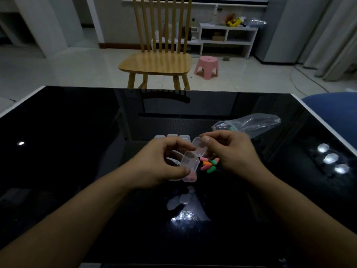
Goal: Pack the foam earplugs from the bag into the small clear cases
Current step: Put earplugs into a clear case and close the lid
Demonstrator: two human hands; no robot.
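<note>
Head view over a dark glossy desk [77,151]: the left hand [160,163] pinches the base of an open clear case [190,161] between thumb and fingers, while the right hand [229,151] pinches its hinged lid [199,148], which is swung up and away; the case's long axis runs from near left to far right, and the base appears empty, though glare makes this uncertain; the loose foam earplugs [209,164], pink, orange and green, lie on the desk just beside and below the right hand, which is the nearer hand for a pick; a filled case [190,176] lies below the held one, a row of closed cases [172,136] beyond the hands; the plastic bag [249,124] lies to the far right, one green plug showing at its mouth; no brand, label or writing can be read.
</note>
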